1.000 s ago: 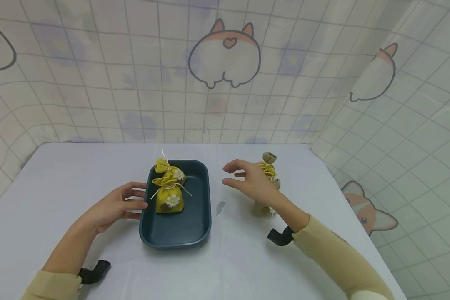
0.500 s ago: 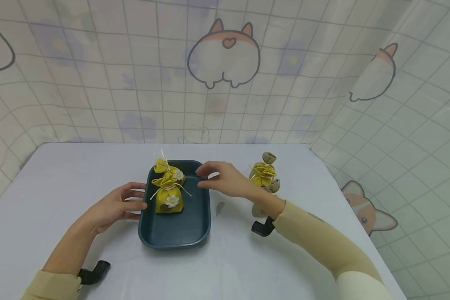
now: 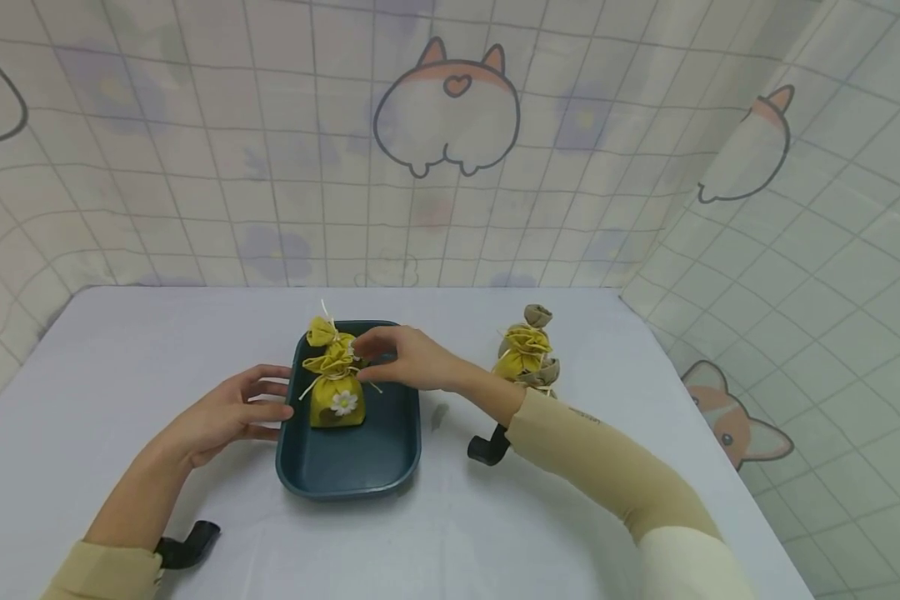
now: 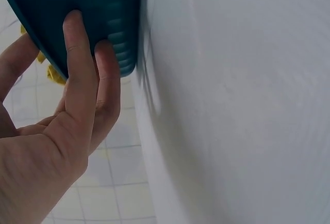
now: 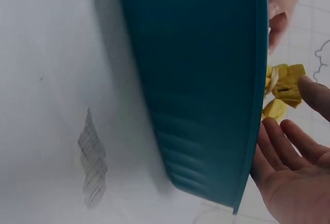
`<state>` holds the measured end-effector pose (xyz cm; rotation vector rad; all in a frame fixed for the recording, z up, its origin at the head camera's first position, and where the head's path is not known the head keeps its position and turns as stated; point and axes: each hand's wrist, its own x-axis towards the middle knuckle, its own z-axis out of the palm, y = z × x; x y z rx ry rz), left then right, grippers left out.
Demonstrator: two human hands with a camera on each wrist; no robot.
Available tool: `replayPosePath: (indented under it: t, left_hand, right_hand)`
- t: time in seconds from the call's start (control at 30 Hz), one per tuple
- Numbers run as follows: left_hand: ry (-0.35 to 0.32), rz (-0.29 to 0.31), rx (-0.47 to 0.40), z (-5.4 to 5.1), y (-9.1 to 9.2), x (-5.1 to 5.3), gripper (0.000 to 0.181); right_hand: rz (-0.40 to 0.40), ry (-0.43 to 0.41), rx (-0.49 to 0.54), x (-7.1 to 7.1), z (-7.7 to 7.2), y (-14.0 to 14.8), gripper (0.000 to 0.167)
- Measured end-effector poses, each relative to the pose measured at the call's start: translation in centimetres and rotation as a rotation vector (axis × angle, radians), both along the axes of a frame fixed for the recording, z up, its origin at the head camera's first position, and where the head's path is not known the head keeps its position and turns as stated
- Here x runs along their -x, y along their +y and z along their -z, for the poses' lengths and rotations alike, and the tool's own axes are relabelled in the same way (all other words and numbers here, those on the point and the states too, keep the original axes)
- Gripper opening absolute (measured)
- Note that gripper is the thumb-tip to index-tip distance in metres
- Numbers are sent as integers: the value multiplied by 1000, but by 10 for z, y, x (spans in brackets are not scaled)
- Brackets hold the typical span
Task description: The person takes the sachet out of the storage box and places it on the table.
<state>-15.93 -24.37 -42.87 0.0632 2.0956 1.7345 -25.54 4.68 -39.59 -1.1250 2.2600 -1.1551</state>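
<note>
The right hand (image 3: 416, 360) is hovering over the upper right of a dark teal tray (image 3: 375, 462), left of the frame's centre, with its thumb and fingers curving towards each other and leaving a narrow gap. The fingertips are lying right beside the gathered neck of the front yellow drawstring pouch (image 3: 326, 402); whether they are touching it, I cannot tell. The left hand (image 3: 228, 408), at centre left, is keeping its fingers spread and nearly straight, gripping nothing tightly; in the left wrist view two fingertips are resting flat against the tray's outer wall.

One tray is standing on a white-covered table (image 3: 420, 550). Two yellow pouches are sitting inside it, in its upper left part: the front one is standing upright and showing one white flower (image 3: 344, 403), and the rear yellow pouch (image 3: 321, 332) is peeping out behind it.

Right of centre, three gathered tops are showing in a cluster: one yellow pouch (image 3: 522, 354) between an upper khaki pouch (image 3: 537, 316) and a lower khaki pouch (image 3: 543, 372). The right sleeve (image 3: 600, 450) is covering the cluster's lower part, so its full count is uncertain.
</note>
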Motion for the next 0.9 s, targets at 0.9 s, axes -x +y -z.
replayPosePath:
  t: [0.9]
  left_hand:
    - [0,7,-9,0,0,0,76]
  right_hand:
    - [-28,11,-89,-6,8,-29,44]
